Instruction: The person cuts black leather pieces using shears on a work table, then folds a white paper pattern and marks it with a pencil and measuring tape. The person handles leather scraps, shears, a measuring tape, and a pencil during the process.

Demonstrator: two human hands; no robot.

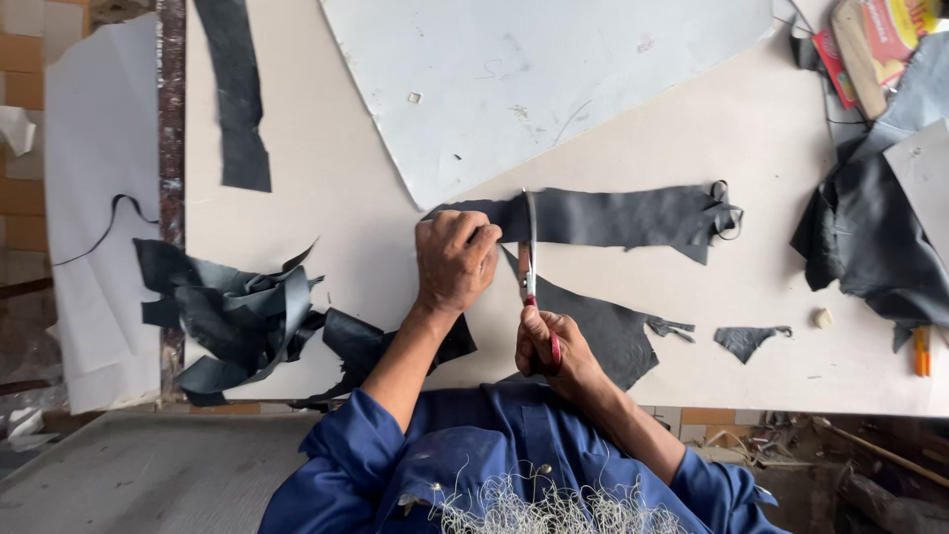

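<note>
Your left hand is curled tight over the near end of the dark leather strip, fingers folded down on it so the piece stays flat and taut against the table while the blades bite. Just beside those knuckles, on their right, stand the scissors, blades pointing away from you and crossing the strip; your right hand is wrapped around the red handles, fingers through the loops and drawn fairly narrow. The strip runs out well to the right of your fingers, ending in a ragged tail. Under your right wrist lies a broad offcut, and a small triangular scrap sits further right. Left of your left forearm is a heap of curled trimmings, close enough to snag a sleeve. Beyond your fingertips a pale sheet overlaps the table, its edge near the strip
</note>
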